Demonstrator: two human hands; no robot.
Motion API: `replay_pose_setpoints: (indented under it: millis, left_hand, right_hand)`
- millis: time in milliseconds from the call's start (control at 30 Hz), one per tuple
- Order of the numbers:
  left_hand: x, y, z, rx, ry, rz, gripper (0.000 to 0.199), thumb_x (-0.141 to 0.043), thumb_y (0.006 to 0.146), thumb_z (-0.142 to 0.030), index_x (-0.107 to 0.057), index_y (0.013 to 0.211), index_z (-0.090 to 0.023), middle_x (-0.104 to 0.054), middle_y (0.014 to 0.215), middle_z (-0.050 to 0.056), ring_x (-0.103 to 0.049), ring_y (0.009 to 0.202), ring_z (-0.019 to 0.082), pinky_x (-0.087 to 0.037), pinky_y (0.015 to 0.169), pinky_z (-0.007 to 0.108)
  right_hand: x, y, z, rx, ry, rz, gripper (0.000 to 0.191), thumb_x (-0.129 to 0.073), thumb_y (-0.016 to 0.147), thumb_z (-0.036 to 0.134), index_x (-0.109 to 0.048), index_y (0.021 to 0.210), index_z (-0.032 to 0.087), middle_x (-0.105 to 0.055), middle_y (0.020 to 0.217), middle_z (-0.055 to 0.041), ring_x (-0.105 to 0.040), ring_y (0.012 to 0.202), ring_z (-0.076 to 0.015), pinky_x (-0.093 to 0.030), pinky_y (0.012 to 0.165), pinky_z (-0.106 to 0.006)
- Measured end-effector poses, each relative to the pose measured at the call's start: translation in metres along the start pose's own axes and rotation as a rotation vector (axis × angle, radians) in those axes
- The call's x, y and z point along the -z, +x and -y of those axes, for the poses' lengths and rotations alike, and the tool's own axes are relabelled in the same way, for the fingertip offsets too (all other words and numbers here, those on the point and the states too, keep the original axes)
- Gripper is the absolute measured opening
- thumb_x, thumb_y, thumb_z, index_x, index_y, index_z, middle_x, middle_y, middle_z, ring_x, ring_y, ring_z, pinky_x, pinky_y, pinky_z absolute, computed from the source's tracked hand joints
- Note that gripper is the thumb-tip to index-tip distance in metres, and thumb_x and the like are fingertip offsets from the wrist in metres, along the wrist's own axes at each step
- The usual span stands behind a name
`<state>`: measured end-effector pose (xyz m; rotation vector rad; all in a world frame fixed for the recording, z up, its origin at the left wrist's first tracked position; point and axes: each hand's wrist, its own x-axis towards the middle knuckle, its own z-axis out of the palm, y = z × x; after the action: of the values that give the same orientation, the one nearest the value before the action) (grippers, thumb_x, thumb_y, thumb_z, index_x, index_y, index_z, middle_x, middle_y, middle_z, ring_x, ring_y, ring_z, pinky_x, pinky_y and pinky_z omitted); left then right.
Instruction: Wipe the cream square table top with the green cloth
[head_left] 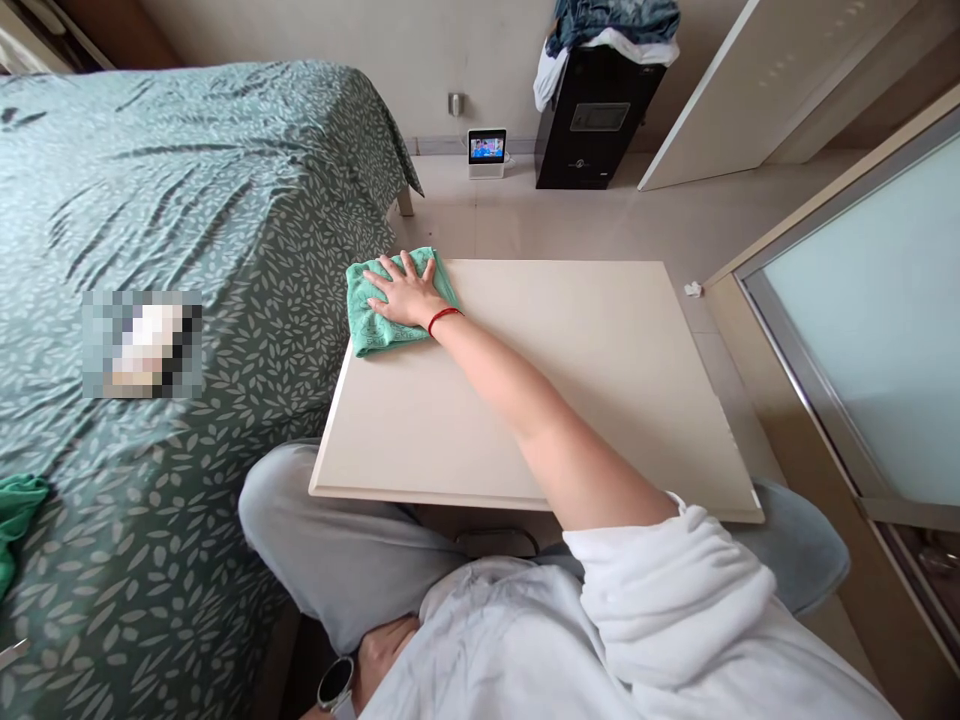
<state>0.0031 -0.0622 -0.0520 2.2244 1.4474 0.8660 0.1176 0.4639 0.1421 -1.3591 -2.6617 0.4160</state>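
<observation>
My right hand [405, 292] lies flat with its fingers spread on a folded green cloth [369, 325], at the far left corner of a cream table [585, 350]. Part of the cloth reaches over the table's left edge. A red string bracelet circles my right wrist. Low in the view, my left hand [382, 650] rests by my thigh, partly covered by my white shirt; its fingers are hidden. A round watch sits on that wrist.
A bed [247, 190] with a green leaf-patterned cover borders the table's left side. Beyond stand a small screen [487, 150] and a black cabinet [592, 115] with clothes on top. A sliding door [877, 300] is at right. Another green cloth [19, 510] lies on the bed.
</observation>
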Motion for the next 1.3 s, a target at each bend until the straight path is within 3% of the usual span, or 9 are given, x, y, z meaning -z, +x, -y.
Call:
replay_pose_setpoints:
  millis: [167,433,500,567,667,833,933,1133,1300]
  left_hand:
    - [0.003,0.004,0.011,-0.130,-0.016,-0.010,0.028,-0.044,0.109,-0.009,-0.045,0.086,-0.026,-0.054,0.066,-0.006,-0.049,0.044,0.011,-0.035,0.045,0.028]
    - [0.003,0.003,0.009,-0.106,0.005,0.026,0.031,-0.043,0.110,-0.010,-0.044,0.084,-0.026,-0.055,0.065,-0.005,-0.052,0.046,0.012,-0.038,0.047,0.029]
    - [0.003,0.004,0.009,-0.110,0.009,0.023,0.031,-0.042,0.110,-0.008,-0.046,0.085,-0.026,-0.056,0.065,-0.004,-0.050,0.045,0.012,-0.037,0.046,0.029]
    - [0.004,0.006,0.008,-0.128,0.004,0.010,0.031,-0.041,0.110,-0.010,-0.046,0.085,-0.026,-0.055,0.064,-0.004,-0.049,0.044,0.012,-0.036,0.045,0.030]
    - [0.004,0.007,0.005,-0.111,0.007,0.000,0.032,-0.042,0.109,-0.009,-0.044,0.082,-0.026,-0.055,0.064,-0.004,-0.049,0.044,0.012,-0.036,0.046,0.030]
    - [0.001,-0.002,0.005,-0.070,0.027,0.020,0.032,-0.043,0.108,-0.007,-0.046,0.082,-0.025,-0.055,0.065,-0.004,-0.048,0.045,0.013,-0.035,0.047,0.030]
    - [-0.002,-0.010,0.010,-0.082,0.023,0.040,0.032,-0.044,0.109,-0.008,-0.044,0.082,-0.025,-0.053,0.065,-0.004,-0.051,0.047,0.011,-0.037,0.048,0.027]
    - [-0.006,-0.016,0.013,-0.090,0.047,0.027,0.031,-0.043,0.109,-0.008,-0.044,0.083,-0.025,-0.055,0.068,-0.004,-0.055,0.051,0.011,-0.040,0.051,0.026]
    - [-0.003,-0.010,0.012,-0.099,0.027,0.013,0.032,-0.043,0.108,-0.006,-0.041,0.083,-0.025,-0.052,0.066,-0.005,-0.051,0.048,0.011,-0.037,0.049,0.028]
  right_hand:
    - [-0.003,-0.032,0.018,0.121,-0.070,0.122,0.073,-0.045,0.119,0.050,-0.034,0.187,0.028,-0.012,0.196,-0.0141,-0.008,0.179,-0.0522,-0.011,0.135,-0.089]
    - [-0.030,-0.179,0.080,0.851,-0.213,0.180,0.067,-0.053,0.117,0.054,-0.045,0.182,0.038,-0.026,0.195,-0.0106,-0.023,0.178,-0.0483,-0.028,0.132,-0.086]
    - [-0.035,-0.191,0.084,0.966,-0.223,0.180,0.064,-0.055,0.117,0.052,-0.048,0.179,0.039,-0.027,0.195,-0.0088,-0.025,0.178,-0.0464,-0.032,0.131,-0.085]
    - [-0.038,-0.181,0.082,1.012,-0.205,0.180,0.060,-0.053,0.118,0.049,-0.050,0.178,0.041,-0.029,0.194,-0.0058,-0.026,0.178,-0.0428,-0.034,0.132,-0.084]
    - [-0.037,-0.131,0.070,0.871,-0.155,0.158,0.058,-0.049,0.120,0.045,-0.051,0.177,0.040,-0.035,0.192,-0.0057,-0.027,0.178,-0.0398,-0.028,0.135,-0.084]
    - [-0.017,-0.028,0.030,0.285,-0.027,0.118,0.061,-0.055,0.118,0.044,-0.053,0.177,0.027,-0.031,0.193,-0.0135,-0.019,0.179,-0.0454,-0.012,0.136,-0.087]
    - [-0.006,0.005,0.007,0.077,0.058,0.033,0.065,-0.046,0.122,0.044,-0.046,0.181,0.017,-0.023,0.194,-0.0189,-0.013,0.178,-0.0507,-0.007,0.134,-0.088]
    - [-0.003,0.012,-0.001,-0.058,0.082,-0.006,0.069,-0.045,0.121,0.045,-0.038,0.184,0.019,-0.018,0.196,-0.0172,-0.008,0.180,-0.0491,-0.004,0.136,-0.085]
    - [-0.004,-0.045,0.017,0.149,-0.021,0.141,0.077,-0.049,0.118,0.053,-0.031,0.187,0.024,-0.010,0.197,-0.0167,-0.003,0.180,-0.0508,-0.003,0.136,-0.088]
